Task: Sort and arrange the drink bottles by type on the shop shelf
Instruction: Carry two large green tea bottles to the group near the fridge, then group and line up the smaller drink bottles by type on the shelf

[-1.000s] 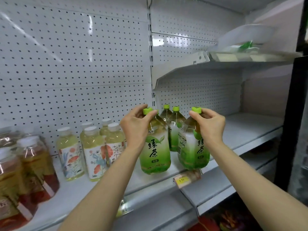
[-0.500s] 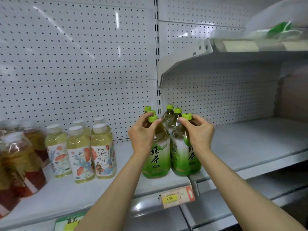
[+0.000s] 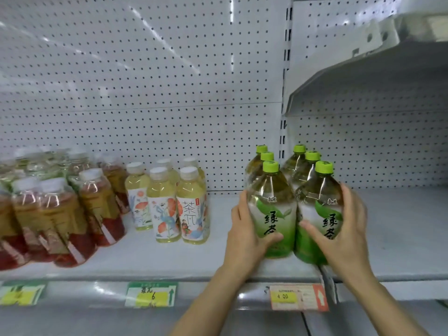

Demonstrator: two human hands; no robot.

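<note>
- Here the left hand point(image 3: 244, 235) wraps the near-left green tea bottle point(image 3: 272, 214) on the shelf point(image 3: 218, 265).
- The right hand point(image 3: 344, 236) clasps its right neighbour point(image 3: 320, 209).
- Far-left stand floral tea bottles point(image 3: 179, 204).

Bright, even white light from above, long shiny streaks on the dotted back wall point(image 3: 145, 69), soft dark shade under the upper shelf point(image 3: 363, 76), red bottles point(image 3: 60, 214) at the left edge blurry and stretched, straight lines bent near the edges
</note>
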